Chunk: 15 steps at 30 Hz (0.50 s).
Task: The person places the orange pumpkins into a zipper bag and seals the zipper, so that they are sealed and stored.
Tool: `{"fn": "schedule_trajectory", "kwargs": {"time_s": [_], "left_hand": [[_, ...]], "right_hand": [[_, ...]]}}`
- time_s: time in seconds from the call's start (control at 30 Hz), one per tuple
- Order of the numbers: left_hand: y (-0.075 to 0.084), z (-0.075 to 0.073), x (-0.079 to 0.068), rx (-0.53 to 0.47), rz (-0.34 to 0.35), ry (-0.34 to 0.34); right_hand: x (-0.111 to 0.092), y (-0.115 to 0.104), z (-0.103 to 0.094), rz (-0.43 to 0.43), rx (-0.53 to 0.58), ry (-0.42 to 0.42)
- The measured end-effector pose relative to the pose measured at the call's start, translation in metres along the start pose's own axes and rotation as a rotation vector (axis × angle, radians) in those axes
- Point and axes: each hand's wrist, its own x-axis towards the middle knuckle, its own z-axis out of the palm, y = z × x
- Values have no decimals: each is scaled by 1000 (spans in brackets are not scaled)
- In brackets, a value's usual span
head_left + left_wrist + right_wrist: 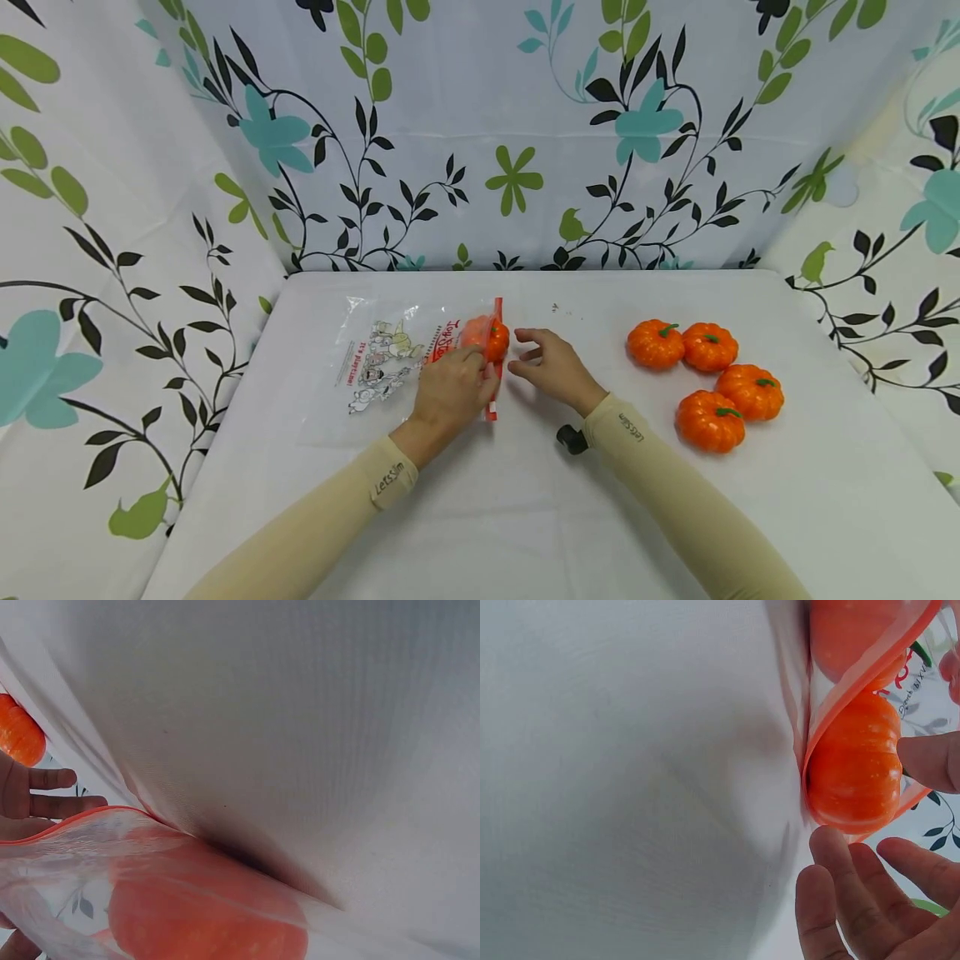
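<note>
A clear zip bag (390, 358) with a red-orange zip edge and printed cartoon figures lies flat on the left of the table. Two small orange toy pumpkins are at its mouth: one sits behind the film (851, 637), the other pumpkin (859, 765) lies in the opening. My left hand (453, 383) grips the bag at its mouth, with one digit against the front pumpkin. Just right of the mouth is my right hand (555, 367), its fingers (859, 900) loosely bent, holding nothing, fingertips close to that pumpkin.
Several more orange pumpkins (710, 421) with green stems stand in a group on the right side of the white table (540, 517). A small black device (572, 439) shows at the right wrist. Patterned curtains (450, 125) hang behind and at both sides.
</note>
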Motion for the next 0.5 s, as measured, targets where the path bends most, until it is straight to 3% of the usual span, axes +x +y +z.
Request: {"fn": "schedule_trajectory", "kwargs": {"time_s": [0.23, 0.5], "left_hand": [[0, 0, 0, -23, 0, 15], [-1, 2, 0, -42, 30, 72]], "right_hand": [[1, -2, 7, 40, -13, -35], [4, -8, 13, 14, 50, -60]]}}
